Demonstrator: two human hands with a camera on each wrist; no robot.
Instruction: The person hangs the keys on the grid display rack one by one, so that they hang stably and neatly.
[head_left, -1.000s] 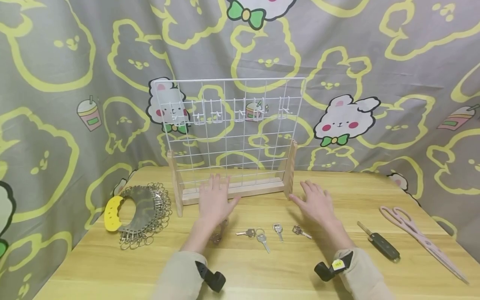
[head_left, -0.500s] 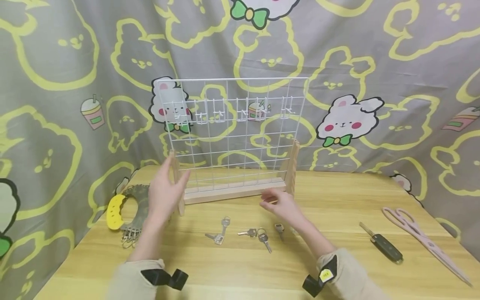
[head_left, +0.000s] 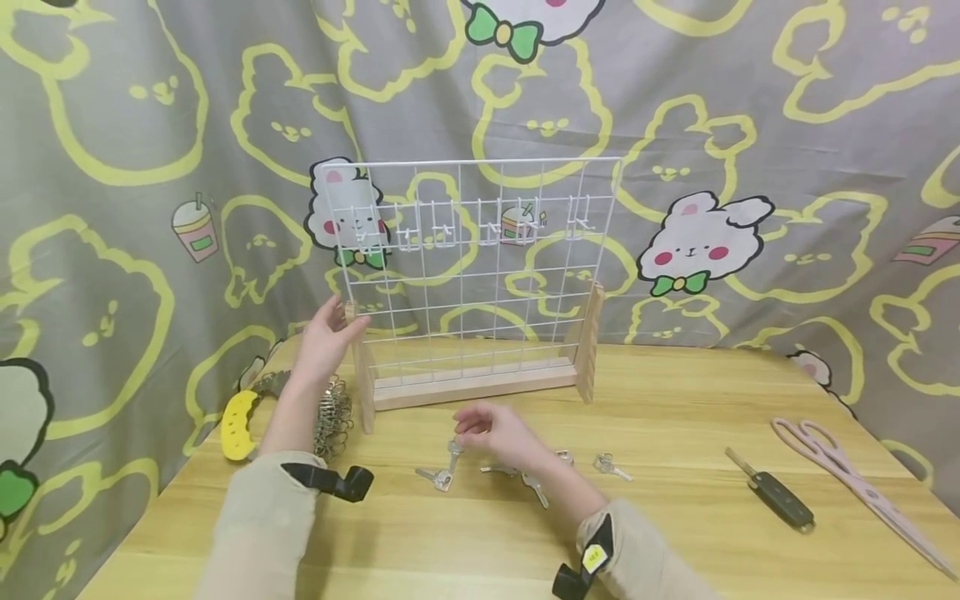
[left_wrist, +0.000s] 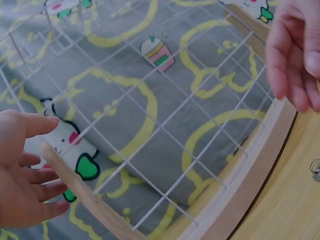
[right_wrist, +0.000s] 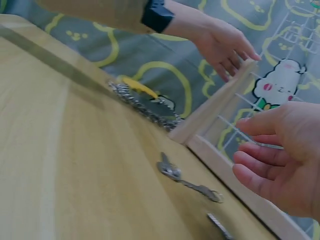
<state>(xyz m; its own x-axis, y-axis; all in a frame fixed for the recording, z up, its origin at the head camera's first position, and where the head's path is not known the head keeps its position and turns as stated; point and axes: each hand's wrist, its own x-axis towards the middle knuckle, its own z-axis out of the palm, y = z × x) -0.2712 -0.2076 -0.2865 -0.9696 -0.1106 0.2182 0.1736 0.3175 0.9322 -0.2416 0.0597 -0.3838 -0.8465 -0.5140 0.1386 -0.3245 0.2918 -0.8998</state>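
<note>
In the head view, a white wire grid rack (head_left: pixel 480 283) with several small white hooks stands in a wooden base. My left hand (head_left: pixel 326 337) is at the top of the base's left post (head_left: pixel 362 367). Its thumb and fingers lie either side of the post (left_wrist: pixel 75 170), loosely spread, in the left wrist view. My right hand (head_left: pixel 502 433) is over several loose metal keys and partly covers them. Two keys (right_wrist: pixel 170 170) show below it in the right wrist view. Between its loosely bent fingers (right_wrist: pixel 255 170) and thumb I see nothing held.
Left of the rack lies a yellow-and-grey ring (head_left: pixel 238 425) with many metal loops, partly behind my left arm. On the right are a black car key (head_left: pixel 780 500) and pink-handled scissors (head_left: pixel 847 475). A patterned curtain (head_left: pixel 697 83) hangs behind the table (head_left: pixel 675 417).
My left hand has moved left and up from the rack's base to its left post. My right hand has come leftward from beside the right post to over the keys.
</note>
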